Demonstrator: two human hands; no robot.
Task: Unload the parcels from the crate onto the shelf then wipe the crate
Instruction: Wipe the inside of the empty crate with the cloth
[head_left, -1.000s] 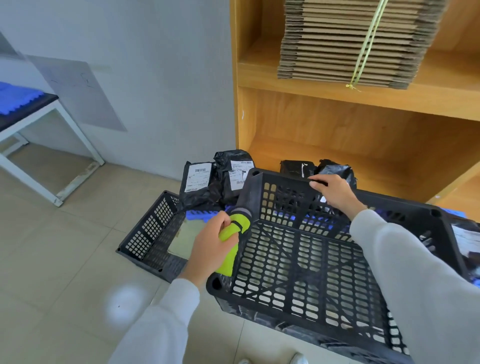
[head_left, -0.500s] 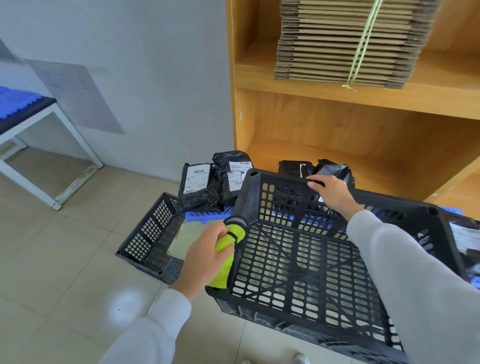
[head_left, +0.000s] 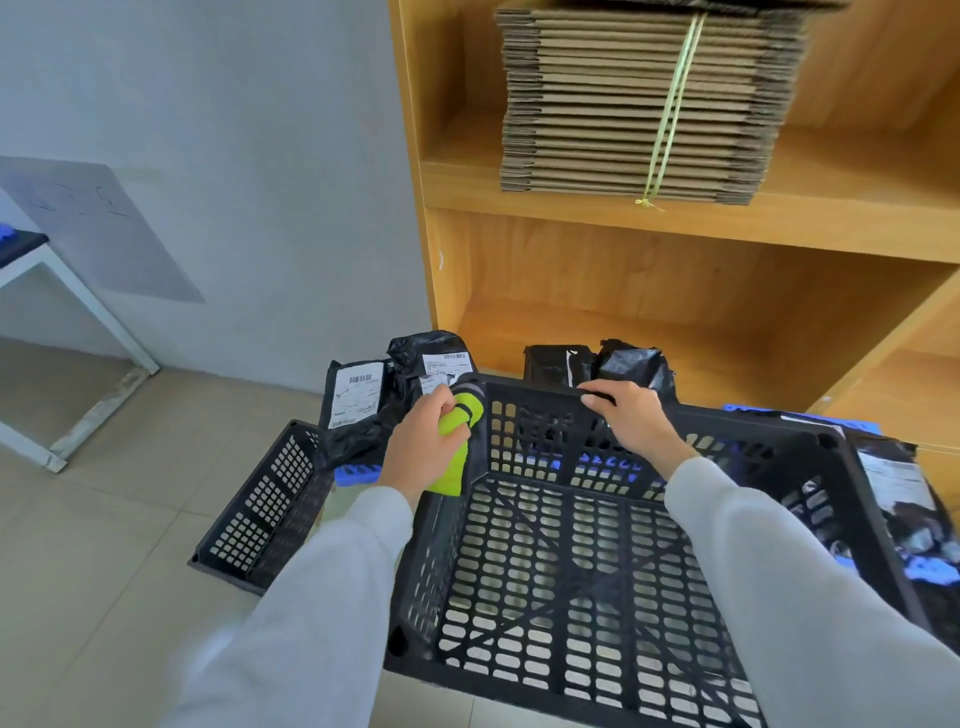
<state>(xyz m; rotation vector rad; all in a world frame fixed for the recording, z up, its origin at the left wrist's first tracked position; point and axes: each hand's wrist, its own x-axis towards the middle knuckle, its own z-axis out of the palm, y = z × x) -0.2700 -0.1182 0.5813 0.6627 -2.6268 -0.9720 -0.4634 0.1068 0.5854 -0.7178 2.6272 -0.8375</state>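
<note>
my left hand (head_left: 423, 451) grips a cloth (head_left: 456, 453) against the empty crate (head_left: 561, 561); my right hand (head_left: 631, 415) clasps its rim; parcels (head_left: 356, 402) sit behind.

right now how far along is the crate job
Unloading looks done: the black crate is empty and black parcels lie on the low shelf behind it. Wiping is in hand: the left hand holds a yellow-green cloth against the crate's left wall while the right hand grips the far rim. Most surfaces remain to be wiped.

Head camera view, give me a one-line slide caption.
Left hand wipes the empty black crate's corner with a yellow-green cloth while the right hand grips its far rim.
</note>
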